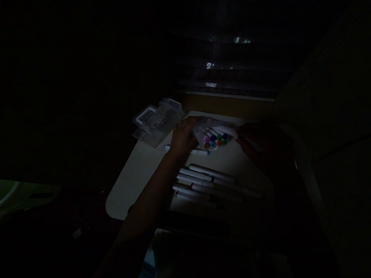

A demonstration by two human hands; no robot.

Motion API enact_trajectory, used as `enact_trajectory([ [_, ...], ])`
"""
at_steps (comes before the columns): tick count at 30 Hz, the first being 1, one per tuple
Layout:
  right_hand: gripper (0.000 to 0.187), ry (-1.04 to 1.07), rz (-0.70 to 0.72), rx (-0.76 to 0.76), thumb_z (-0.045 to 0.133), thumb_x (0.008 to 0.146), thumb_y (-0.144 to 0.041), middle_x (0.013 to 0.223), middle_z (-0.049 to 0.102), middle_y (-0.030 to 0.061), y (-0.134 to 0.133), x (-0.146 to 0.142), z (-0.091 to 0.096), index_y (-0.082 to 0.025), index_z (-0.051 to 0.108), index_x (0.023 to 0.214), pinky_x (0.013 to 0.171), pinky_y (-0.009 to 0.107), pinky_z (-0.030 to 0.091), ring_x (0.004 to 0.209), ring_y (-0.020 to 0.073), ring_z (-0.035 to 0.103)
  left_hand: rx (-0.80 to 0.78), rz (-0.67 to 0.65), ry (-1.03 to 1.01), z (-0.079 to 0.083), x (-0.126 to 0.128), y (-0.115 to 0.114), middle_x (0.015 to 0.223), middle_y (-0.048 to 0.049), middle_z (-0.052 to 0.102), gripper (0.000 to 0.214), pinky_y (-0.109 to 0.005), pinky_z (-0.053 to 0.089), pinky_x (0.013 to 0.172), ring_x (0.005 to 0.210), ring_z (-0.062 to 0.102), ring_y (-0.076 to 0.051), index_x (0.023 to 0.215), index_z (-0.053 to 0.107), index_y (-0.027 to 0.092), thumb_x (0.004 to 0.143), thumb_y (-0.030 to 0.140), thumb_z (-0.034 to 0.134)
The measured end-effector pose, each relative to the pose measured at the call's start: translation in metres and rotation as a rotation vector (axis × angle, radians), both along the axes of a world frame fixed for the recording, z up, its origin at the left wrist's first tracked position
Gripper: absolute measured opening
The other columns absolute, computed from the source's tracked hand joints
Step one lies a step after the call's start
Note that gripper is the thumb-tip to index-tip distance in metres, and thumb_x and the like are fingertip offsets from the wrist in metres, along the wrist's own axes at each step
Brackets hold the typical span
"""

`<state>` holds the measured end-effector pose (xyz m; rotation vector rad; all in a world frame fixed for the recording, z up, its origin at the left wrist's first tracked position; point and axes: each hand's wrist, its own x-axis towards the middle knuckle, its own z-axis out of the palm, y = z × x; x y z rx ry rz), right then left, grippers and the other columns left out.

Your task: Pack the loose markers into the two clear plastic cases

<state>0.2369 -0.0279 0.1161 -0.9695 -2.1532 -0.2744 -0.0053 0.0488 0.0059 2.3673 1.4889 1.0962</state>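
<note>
The scene is very dark. My left hand [183, 138] grips a clear plastic pouch of markers [215, 137], whose coloured end caps face me. From the right, my right hand [255, 140] reaches the same bundle and pinches a white marker at its top edge. Both hands hover above a small white table [131, 182]. Several white markers [206, 183] lie in a loose row on the table just below my hands. One more marker [200, 152] lies under my left hand.
A clear plastic case [156, 121] rests at the table's far left corner. Behind the table a dim window with blinds [228, 66] shows. A pale green object [6, 196] lies at the lower left. Everything else is lost in darkness.
</note>
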Motion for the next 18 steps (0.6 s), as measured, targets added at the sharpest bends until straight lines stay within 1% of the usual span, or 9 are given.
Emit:
enact_trajectory([
  [2,0.016,-0.005,-0.004,0.017,0.056,0.088,-0.025,0.095,0.073,0.0046,-0.0001,-0.0002,-0.0002,-0.02,0.069,0.096,0.078,0.034,0.053,0.088,0.0186,0.066,0.004,0.003,-0.001,0.0008,0.0002,-0.0006,0.132,-0.0097,0.056,0.049,-0.041,0.039,0.102,0.123,0.051,-0.027,0.129,0.048,0.021,0.082,0.036,0.056],
  [7,0.017,-0.019,-0.019,-0.025,0.056,0.088,-0.028,0.098,0.072,0.0036,0.0007,0.0002,-0.0038,-0.022,0.067,0.099,0.079,0.034,0.053,0.092,0.0188,0.065,0.01,0.005,0.002,0.0012,0.0004,-0.001,0.131,-0.0092,0.057,0.049,-0.042,0.041,0.101,0.123,0.052,-0.027,0.129,0.049,0.022,0.081,0.033,0.056],
  [14,0.013,-0.03,0.001,-0.025,0.057,0.087,-0.028,0.094,0.071,0.0028,0.0026,0.0009,-0.0065,-0.022,0.067,0.092,0.078,0.032,0.052,0.089,0.0174,0.065,0.004,0.006,0.006,0.0001,0.0001,0.0004,0.131,-0.0083,0.057,0.051,-0.041,0.042,0.101,0.121,0.053,-0.026,0.129,0.049,0.024,0.079,0.032,0.058],
  [18,0.011,-0.019,0.003,-0.011,0.06,0.085,-0.028,0.092,0.071,0.0034,0.0026,-0.0015,-0.0094,-0.02,0.067,0.09,0.076,0.03,0.052,0.087,0.0169,0.064,-0.008,0.019,0.006,-0.0008,-0.0008,0.0004,0.134,-0.0093,0.055,0.053,-0.043,0.042,0.101,0.124,0.05,-0.028,0.13,0.047,0.023,0.079,0.03,0.057],
])
